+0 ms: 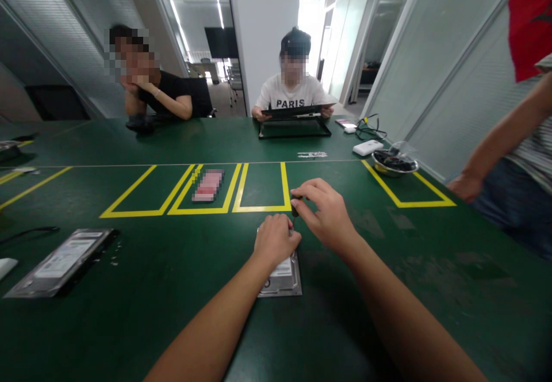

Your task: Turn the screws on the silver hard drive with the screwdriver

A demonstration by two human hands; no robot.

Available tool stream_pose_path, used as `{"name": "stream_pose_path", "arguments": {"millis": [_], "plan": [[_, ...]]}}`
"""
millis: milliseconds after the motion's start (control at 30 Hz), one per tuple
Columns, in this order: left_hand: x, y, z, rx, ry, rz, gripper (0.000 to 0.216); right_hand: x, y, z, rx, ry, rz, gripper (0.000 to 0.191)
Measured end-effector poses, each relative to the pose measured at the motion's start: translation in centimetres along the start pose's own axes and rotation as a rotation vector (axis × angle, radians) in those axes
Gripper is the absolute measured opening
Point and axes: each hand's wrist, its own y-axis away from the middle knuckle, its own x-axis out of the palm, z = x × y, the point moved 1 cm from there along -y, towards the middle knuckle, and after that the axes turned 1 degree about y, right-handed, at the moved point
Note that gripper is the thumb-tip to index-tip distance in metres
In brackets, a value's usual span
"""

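A silver hard drive [282, 278] lies flat on the green table [172, 290] right in front of me. My left hand [275, 239] rests on its far end with the fingers curled down, pressing it. My right hand [324, 211] hovers just beyond the drive, fingers pinched round a small dark tool handle [295, 205] that stands upright over the drive's far edge. Its tip is hidden behind my left hand.
A second hard drive [64, 261] lies at the left, with tiny screws [114, 253] beside it. Yellow tape boxes [215, 189] hold a pink pad [208, 185]. A metal bowl [394, 163] sits at the right. Two people sit opposite; another person's arm [495, 146] leans in from the right.
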Motion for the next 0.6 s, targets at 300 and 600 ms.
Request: {"name": "stream_pose_path", "arguments": {"millis": [300,600], "plan": [[-0.46,0.01,-0.4,-0.022,0.0,0.029,0.017,-0.03,-0.08,-0.12,-0.033,0.029,0.001,0.017],[-0.15,-0.05,-0.08,-0.007,-0.003,0.01,0.015,0.02,-0.03,0.15,0.006,0.011,-0.002,0.01]]}}
